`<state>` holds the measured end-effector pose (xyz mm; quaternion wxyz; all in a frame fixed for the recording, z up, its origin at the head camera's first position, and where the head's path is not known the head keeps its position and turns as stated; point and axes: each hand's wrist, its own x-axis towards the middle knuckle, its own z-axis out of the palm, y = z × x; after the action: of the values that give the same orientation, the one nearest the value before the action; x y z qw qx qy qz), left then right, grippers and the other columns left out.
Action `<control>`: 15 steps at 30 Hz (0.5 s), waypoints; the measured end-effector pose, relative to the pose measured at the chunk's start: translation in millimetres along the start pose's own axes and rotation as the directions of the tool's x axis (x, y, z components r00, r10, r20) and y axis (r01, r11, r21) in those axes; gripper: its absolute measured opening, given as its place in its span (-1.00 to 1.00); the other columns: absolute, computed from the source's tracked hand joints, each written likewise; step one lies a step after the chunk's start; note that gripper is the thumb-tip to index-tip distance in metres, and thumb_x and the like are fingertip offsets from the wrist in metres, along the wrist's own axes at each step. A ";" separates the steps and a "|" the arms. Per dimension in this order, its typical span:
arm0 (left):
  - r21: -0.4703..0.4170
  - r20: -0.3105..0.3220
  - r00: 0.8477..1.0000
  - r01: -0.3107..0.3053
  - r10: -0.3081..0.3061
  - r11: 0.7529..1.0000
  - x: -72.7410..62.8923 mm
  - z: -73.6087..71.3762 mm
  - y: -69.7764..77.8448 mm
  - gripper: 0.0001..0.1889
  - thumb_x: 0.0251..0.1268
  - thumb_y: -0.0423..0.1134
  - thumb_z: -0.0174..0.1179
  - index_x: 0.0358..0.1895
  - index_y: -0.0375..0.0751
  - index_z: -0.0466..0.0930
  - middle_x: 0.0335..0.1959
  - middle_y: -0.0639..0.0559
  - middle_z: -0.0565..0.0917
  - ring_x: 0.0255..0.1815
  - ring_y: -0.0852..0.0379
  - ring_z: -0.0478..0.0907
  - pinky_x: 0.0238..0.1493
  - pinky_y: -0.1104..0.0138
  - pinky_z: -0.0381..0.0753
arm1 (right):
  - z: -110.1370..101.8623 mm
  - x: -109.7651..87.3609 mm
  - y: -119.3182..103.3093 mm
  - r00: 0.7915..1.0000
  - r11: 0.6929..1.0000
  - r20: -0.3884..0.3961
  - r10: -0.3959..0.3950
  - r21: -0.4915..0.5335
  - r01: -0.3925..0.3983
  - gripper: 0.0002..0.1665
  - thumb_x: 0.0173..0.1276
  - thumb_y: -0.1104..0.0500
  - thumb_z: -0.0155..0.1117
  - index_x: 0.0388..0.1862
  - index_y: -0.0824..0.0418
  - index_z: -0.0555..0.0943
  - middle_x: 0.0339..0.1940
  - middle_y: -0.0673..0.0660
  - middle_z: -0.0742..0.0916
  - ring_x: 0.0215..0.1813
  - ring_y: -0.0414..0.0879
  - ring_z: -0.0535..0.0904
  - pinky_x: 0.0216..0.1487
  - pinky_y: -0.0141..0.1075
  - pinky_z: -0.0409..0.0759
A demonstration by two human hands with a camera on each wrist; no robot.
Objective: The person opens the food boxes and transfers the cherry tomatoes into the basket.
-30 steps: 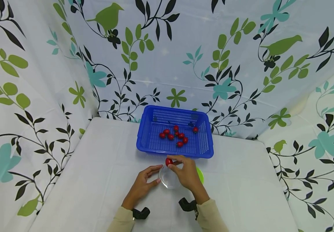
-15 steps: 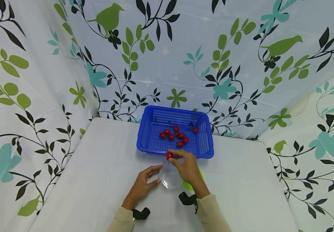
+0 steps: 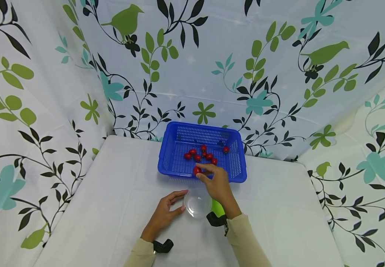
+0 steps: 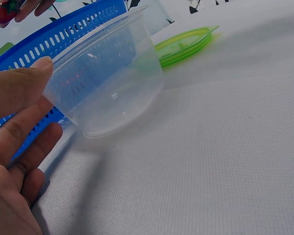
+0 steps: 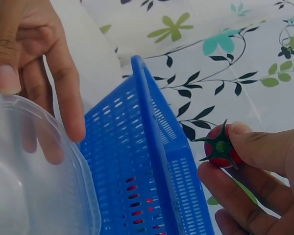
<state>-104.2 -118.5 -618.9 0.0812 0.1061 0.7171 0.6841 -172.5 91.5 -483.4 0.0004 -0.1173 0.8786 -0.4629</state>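
Note:
My right hand point(image 3: 218, 183) pinches a red cherry tomato point(image 3: 196, 171) between thumb and fingers, over the near rim of the blue plastic basket point(image 3: 165, 171). In the right wrist view the tomato's green star-shaped stem end point(image 5: 220, 146) faces the camera. My left hand point(image 3: 166, 210) holds the left side of a clear plastic container point(image 3: 197, 204), its thumb at the rim and its fingers along the wall. No tomato shows inside the container. Several more cherry tomatoes point(image 3: 197, 157) lie on the basket's floor.
A green lid point(image 4: 186, 46) lies on the white-covered table point(image 3: 129, 167), right of the container and partly under my right forearm in the head view. The basket stands behind the container. Patterned curtains point(image 3: 192, 74) close off the back and sides.
My right hand has moved forward, carrying the cherry tomato from above the container's far edge to the basket's near rim. My left hand and the container stay in place.

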 end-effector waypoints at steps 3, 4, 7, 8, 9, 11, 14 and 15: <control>-0.006 0.003 1.000 0.001 -0.001 1.000 -0.1 -0.3 -0.3 -0.44 0.45 -0.35 0.36 0.47 -0.01 0.52 0.51 -0.04 0.58 0.57 -0.04 0.46 0.60 0.06 0.35 | -1.5 4.1 1.7 1.000 1.000 -0.015 -0.008 0.005 0.008 -0.58 0.46 0.18 0.44 0.27 -0.05 0.76 0.18 0.05 0.83 0.09 0.04 0.73 0.24 0.08 0.73; -0.008 0.003 1.000 0.002 -0.002 1.000 -0.1 -0.3 -0.3 -0.44 0.45 -0.34 0.36 0.47 -0.01 0.52 0.51 -0.04 0.57 0.57 -0.04 0.46 0.61 0.09 0.35 | -1.8 5.3 2.6 1.000 1.000 -0.020 -0.010 0.003 0.010 -0.58 0.46 0.18 0.44 0.27 -0.04 0.77 0.18 0.05 0.83 0.10 0.08 0.72 0.25 0.08 0.72; -0.012 0.005 1.000 0.000 0.000 1.000 -0.3 -0.5 -0.4 -0.44 0.46 -0.35 0.36 0.48 -0.02 0.51 0.51 -0.05 0.57 0.58 -0.04 0.46 0.61 0.13 0.35 | -2.7 8.3 4.3 0.999 1.000 -0.031 -0.011 0.004 0.012 -0.59 0.46 0.19 0.44 0.26 -0.03 0.77 0.20 0.07 0.82 0.14 0.16 0.72 0.22 0.09 0.73; -0.011 0.005 1.000 -0.001 0.001 1.000 -0.4 -0.5 -0.3 -0.44 0.46 -0.35 0.36 0.48 -0.02 0.51 0.51 -0.05 0.57 0.58 -0.04 0.46 0.61 0.14 0.35 | -3.1 9.1 4.4 0.999 1.000 -0.033 -0.008 0.004 0.008 -0.59 0.46 0.19 0.44 0.26 -0.04 0.77 0.20 0.08 0.82 0.15 0.18 0.72 0.22 0.10 0.73; -0.012 0.004 1.000 0.000 0.000 1.000 -0.4 -0.6 -0.2 -0.44 0.45 -0.34 0.36 0.47 -0.02 0.52 0.51 -0.05 0.57 0.58 -0.04 0.46 0.60 0.13 0.35 | -3.4 10.1 4.7 0.999 1.000 -0.035 -0.002 0.005 0.002 -0.59 0.46 0.19 0.44 0.25 -0.05 0.77 0.21 0.08 0.82 0.16 0.19 0.71 0.23 0.11 0.72; -0.007 0.000 1.000 0.004 -0.004 1.000 -0.6 -0.5 0.2 -0.44 0.45 -0.32 0.37 0.47 -0.01 0.52 0.50 -0.03 0.58 0.57 -0.03 0.46 0.58 0.12 0.36 | -4.1 11.8 4.6 0.999 1.000 -0.037 0.009 0.013 -0.009 -0.59 0.46 0.19 0.45 0.25 -0.06 0.78 0.21 0.08 0.82 0.17 0.19 0.70 0.25 0.15 0.70; -0.004 -0.006 1.000 0.015 -0.015 1.000 -0.7 -0.5 0.6 -0.44 0.45 -0.30 0.38 0.47 0.00 0.53 0.49 0.00 0.59 0.57 -0.02 0.47 0.57 0.10 0.36 | -4.9 15.0 5.2 0.999 1.000 -0.036 0.026 0.008 -0.025 -0.58 0.45 0.18 0.46 0.25 -0.10 0.78 0.26 0.06 0.80 0.24 0.12 0.69 0.31 0.13 0.67; -0.003 -0.007 1.000 0.019 -0.019 1.000 -0.7 -0.4 0.6 -0.44 0.45 -0.29 0.38 0.47 0.00 0.53 0.49 0.00 0.60 0.57 -0.02 0.47 0.57 0.08 0.35 | -5.1 16.3 5.4 0.999 1.000 -0.035 0.030 0.008 -0.030 -0.58 0.45 0.17 0.46 0.25 -0.12 0.78 0.27 0.05 0.79 0.24 0.10 0.69 0.30 0.11 0.67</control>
<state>-103.6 -119.0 -618.2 0.0853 0.0969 0.7171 0.6849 -190.0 95.3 -483.2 -0.0075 -0.0959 0.8786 -0.4679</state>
